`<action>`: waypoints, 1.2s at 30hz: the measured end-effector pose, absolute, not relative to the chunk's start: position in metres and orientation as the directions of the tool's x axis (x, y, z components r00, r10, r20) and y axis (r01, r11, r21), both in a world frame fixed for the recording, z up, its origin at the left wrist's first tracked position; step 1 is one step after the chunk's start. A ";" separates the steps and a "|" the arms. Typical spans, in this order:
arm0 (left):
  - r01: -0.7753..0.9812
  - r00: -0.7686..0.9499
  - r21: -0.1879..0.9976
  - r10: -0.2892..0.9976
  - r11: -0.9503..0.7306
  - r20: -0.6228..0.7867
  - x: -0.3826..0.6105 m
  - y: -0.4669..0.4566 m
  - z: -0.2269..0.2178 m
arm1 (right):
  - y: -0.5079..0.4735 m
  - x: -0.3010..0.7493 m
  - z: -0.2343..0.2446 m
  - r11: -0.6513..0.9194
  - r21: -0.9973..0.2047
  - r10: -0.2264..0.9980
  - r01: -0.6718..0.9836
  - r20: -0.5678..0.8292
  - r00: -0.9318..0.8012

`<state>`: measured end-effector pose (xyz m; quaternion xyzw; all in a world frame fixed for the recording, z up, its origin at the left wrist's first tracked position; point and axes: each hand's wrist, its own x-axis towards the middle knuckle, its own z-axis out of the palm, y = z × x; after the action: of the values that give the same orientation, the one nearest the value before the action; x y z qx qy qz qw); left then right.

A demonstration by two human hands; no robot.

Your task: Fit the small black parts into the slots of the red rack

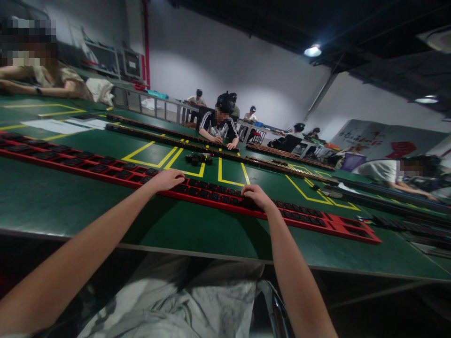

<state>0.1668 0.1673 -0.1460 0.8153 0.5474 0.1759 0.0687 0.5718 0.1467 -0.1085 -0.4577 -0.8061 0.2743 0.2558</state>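
A long red frame (338, 231) lies slantwise across the green table in front of me, with two rows of black square pieces (206, 193) set in its openings. My left hand (168, 180) rests over the frame left of centre, its fingers bent and close together; whatever is beneath the fingertips is hidden. Farther right, my right hand (257, 195) curls down over the same frame, fingers bent onto the black pieces. What it pinches, if anything, cannot be made out. Beyond the frame, between my hands, sits a small cluster of black parts (199, 159).
Long dark strips (169, 139) run across the green table (211, 230) beyond the frame, near yellow tape outlines (234, 182). White papers (52, 126) lie at the left. A co-worker (218, 124) bends over a strip opposite; other people sit left, right and behind.
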 end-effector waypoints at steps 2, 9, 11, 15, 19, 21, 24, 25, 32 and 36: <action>0.868 0.336 0.309 0.918 -0.388 0.210 0.167 0.168 -0.146 | 0.147 0.572 -0.109 0.424 -0.676 0.883 0.603 0.159 -0.443; 0.863 0.338 0.316 0.916 -0.393 0.216 0.168 0.167 -0.145 | 0.149 0.573 -0.110 0.424 -0.673 0.878 0.606 0.141 -0.458; 0.865 0.338 0.313 0.917 -0.391 0.213 0.168 0.166 -0.145 | 0.148 0.573 -0.110 0.424 -0.673 0.874 0.605 0.131 -0.467; 0.863 0.343 0.311 0.914 -0.398 0.217 0.167 0.167 -0.145 | 0.147 0.573 -0.111 0.427 -0.672 0.872 0.605 0.128 -0.473; 0.870 0.341 0.299 0.917 -0.391 0.208 0.167 0.167 -0.145 | 0.147 0.573 -0.112 0.431 -0.675 0.870 0.599 0.135 -0.474; 0.870 0.341 0.301 0.917 -0.391 0.206 0.167 0.166 -0.145 | 0.147 0.573 -0.112 0.434 -0.670 0.872 0.602 0.144 -0.468; 0.868 0.335 0.311 0.919 -0.388 0.209 0.168 0.165 -0.144 | 0.147 0.573 -0.110 0.439 -0.669 0.871 0.600 0.152 -0.468; 0.866 0.336 0.313 0.918 -0.389 0.210 0.168 0.164 -0.143 | 0.146 0.573 -0.110 0.440 -0.670 0.870 0.598 0.152 -0.469; 0.863 0.328 0.330 0.921 -0.382 0.208 0.168 0.165 -0.144 | 0.146 0.572 -0.109 0.436 -0.676 0.872 0.595 0.153 -0.465; 0.866 0.324 0.328 0.923 -0.378 0.209 0.168 0.165 -0.144 | 0.145 0.572 -0.109 0.437 -0.677 0.872 0.592 0.157 -0.463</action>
<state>0.1676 0.1653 -0.1443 0.8098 0.5521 0.1824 0.0783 0.5723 0.1454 -0.1091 -0.4525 -0.8092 0.2772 0.2523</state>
